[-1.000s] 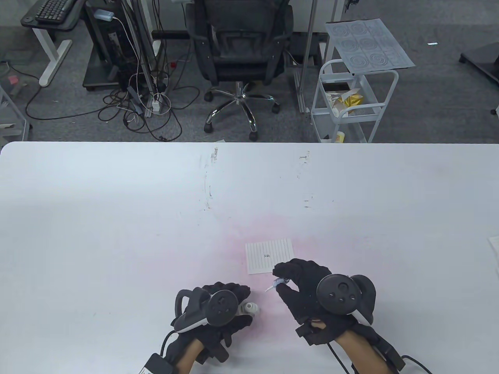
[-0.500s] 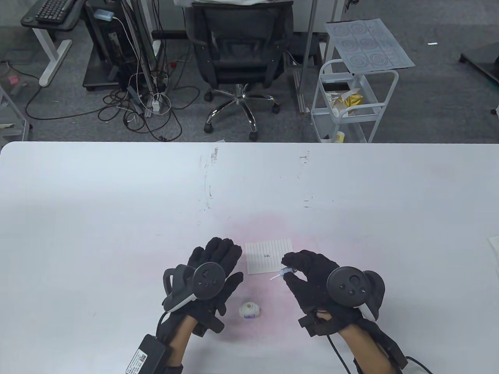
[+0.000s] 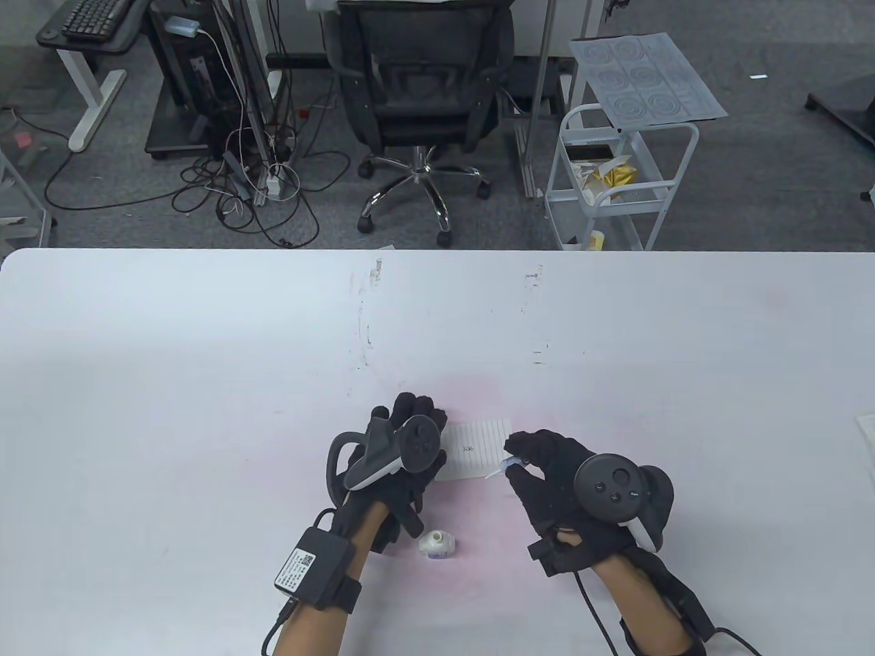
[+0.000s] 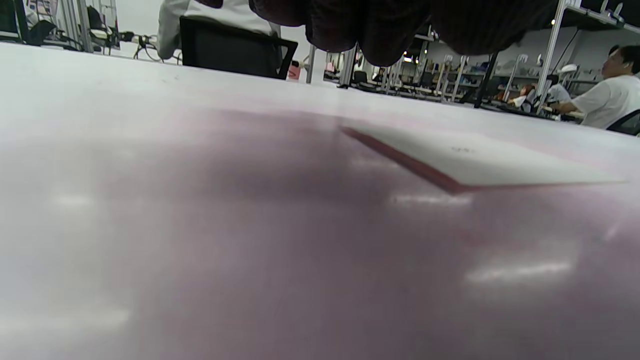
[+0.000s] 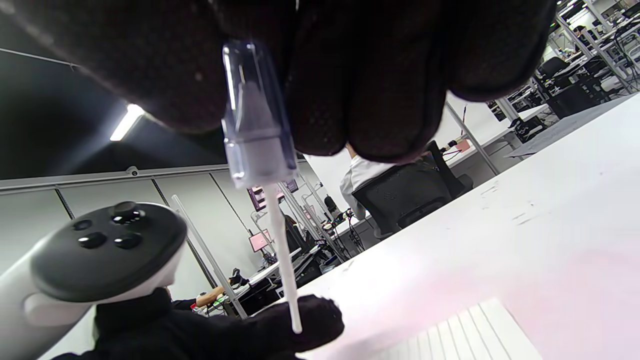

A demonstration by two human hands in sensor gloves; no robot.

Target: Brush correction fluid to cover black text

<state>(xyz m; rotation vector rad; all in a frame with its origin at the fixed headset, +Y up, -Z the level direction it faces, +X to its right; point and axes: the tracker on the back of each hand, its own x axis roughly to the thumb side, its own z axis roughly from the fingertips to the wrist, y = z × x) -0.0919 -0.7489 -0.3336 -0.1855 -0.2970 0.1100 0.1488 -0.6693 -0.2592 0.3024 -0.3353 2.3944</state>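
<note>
A small lined paper (image 3: pixel 478 447) with black text (image 3: pixel 469 449) lies on the white table (image 3: pixel 205 355). My left hand (image 3: pixel 409 424) lies at the paper's left edge, fingers extended; whether it presses the paper I cannot tell. My right hand (image 3: pixel 523 459) pinches the clear cap of the correction-fluid brush (image 3: pixel 504 467), its white tip over the paper's lower right corner. In the right wrist view the brush (image 5: pixel 280 250) hangs from my fingers above the paper (image 5: pixel 460 330). The open fluid bottle (image 3: pixel 437 544) stands near my left wrist. The left wrist view shows the paper (image 4: pixel 480 160).
The table edge runs along the back, with an office chair (image 3: pixel 417 89) and a white cart (image 3: pixel 615 178) behind it on the floor. A sheet edge (image 3: pixel 867 437) shows at the table's far right.
My left hand let go of the bottle and moved up and right to the paper's left edge. My right hand carried the brush up toward the paper's lower right corner.
</note>
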